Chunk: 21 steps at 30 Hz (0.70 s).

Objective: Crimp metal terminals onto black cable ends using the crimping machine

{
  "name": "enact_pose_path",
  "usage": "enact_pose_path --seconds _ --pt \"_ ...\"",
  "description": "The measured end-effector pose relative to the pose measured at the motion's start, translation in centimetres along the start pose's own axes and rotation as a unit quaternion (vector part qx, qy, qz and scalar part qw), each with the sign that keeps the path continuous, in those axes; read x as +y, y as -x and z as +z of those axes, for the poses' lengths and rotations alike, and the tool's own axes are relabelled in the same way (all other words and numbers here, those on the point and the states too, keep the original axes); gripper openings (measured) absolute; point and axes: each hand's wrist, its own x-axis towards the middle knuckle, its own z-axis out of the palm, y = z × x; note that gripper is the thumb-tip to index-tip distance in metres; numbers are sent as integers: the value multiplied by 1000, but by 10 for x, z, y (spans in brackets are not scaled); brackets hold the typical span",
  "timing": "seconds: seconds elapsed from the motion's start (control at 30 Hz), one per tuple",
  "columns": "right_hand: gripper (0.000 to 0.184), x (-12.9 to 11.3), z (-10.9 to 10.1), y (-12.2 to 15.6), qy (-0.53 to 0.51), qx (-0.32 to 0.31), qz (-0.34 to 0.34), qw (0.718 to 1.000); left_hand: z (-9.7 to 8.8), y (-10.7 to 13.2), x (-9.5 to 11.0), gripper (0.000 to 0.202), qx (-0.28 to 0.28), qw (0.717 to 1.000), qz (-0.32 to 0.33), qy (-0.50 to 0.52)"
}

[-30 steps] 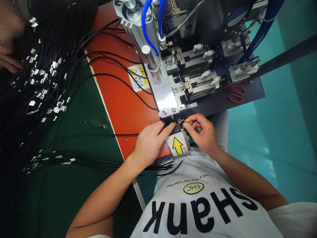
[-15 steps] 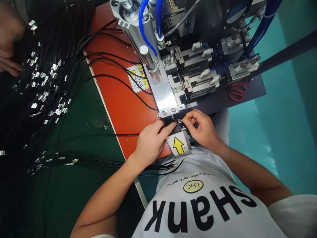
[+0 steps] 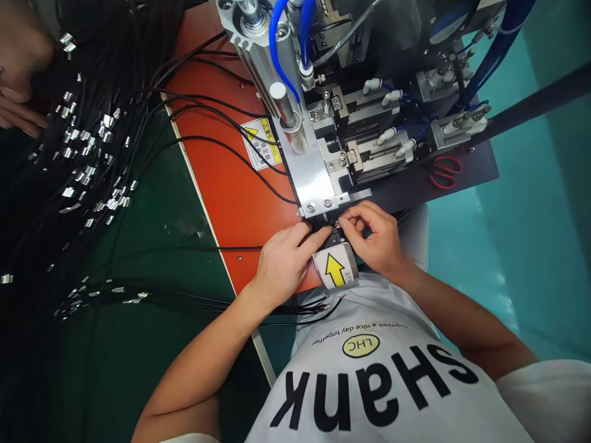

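My left hand (image 3: pixel 282 261) pinches the end of a black cable (image 3: pixel 184 248) that runs left across the orange plate (image 3: pixel 226 184). Facing it, my right hand (image 3: pixel 376 237) pinches the cable's thin coloured wires at the same spot. Both sets of fingertips meet at a small fixture under the metal press head (image 3: pixel 318 184), just above a white tag with a yellow arrow (image 3: pixel 336 269). A few more black cables with bare ends (image 3: pixel 300 307) lie by my left wrist.
A pneumatic machine with blue hoses (image 3: pixel 295 37) and cylinders (image 3: pixel 383 141) fills the top centre. Red scissors (image 3: pixel 443 171) lie on its dark base. Many black cables with metal clips (image 3: pixel 83 166) cover the green mat at left. Another person's hand (image 3: pixel 18 67) rests at the top left.
My right hand has shifted slightly up and left, bringing the wire ends closer under the press head. My left hand has stayed put.
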Motion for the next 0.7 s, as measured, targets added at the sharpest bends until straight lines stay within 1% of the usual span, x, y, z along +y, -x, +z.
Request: enact_pose_path --seconds 0.07,0.13,0.2,0.27,0.3,0.33,0.4,0.47,0.5,0.53,0.57,0.63,0.7 --pt "8 2 1 0 -16 -1 29 999 1 1 -1 36 1 1000 4 7" --pt "11 6 4 -1 -61 -16 89 994 2 1 -1 36 1 1000 8 10" --pt "13 11 5 -3 -123 -55 156 979 3 1 -1 37 3 1000 13 10" --pt "16 15 2 -5 -150 -96 192 965 3 1 -1 37 5 1000 17 11" --pt "16 17 -1 -6 -139 -102 190 967 3 0 -1 37 6 1000 19 13" --pt "15 17 -5 -5 -116 -96 174 973 3 0 -2 37 6 1000 21 17" --pt "15 16 -12 0 -57 -68 104 991 2 -1 -2 37 3 999 20 26" --pt "23 16 -18 6 -14 -58 16 998 2 -1 -3 37 -3 999 15 35" --pt "26 16 -20 9 -4 -62 -13 998 1 -1 -3 38 -7 999 13 37" --pt "27 17 -20 12 -2 -62 -23 998 1 -1 -3 38 -9 999 12 38" --pt "25 19 -20 12 -10 -56 -10 998 1 -1 -3 38 -8 999 12 37" --pt "19 21 -18 10 -69 -50 68 994 2 -1 -3 38 -7 999 13 34" --pt "17 22 -14 3 -159 -75 159 971 2 -2 -3 38 -6 999 14 30"
